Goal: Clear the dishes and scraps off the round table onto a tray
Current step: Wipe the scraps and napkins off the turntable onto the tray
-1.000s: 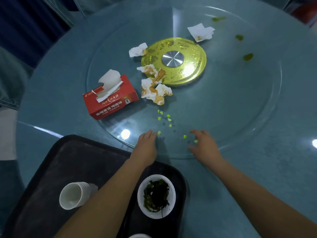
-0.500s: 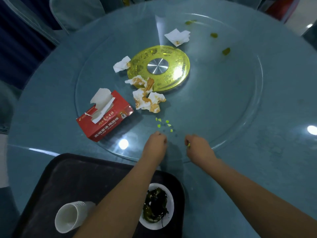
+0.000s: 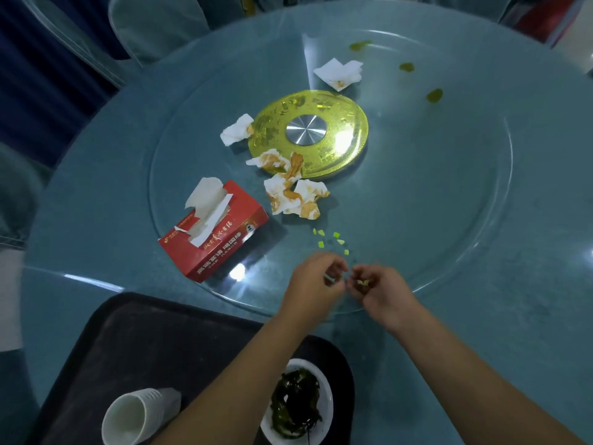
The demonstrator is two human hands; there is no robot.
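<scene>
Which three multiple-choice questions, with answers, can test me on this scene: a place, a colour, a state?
1. Where is the bowl of dark greens? A on a chair; B on the black tray; C on the floor.
2. What colour is the tissue box? A red; B white; C blue.
3. How is the white cup? A upright; B lying on its side; C upside down.
Answers: 1 B, it rests on the tray; 2 A, its card sides are red; 3 B, its mouth opens sideways.
</scene>
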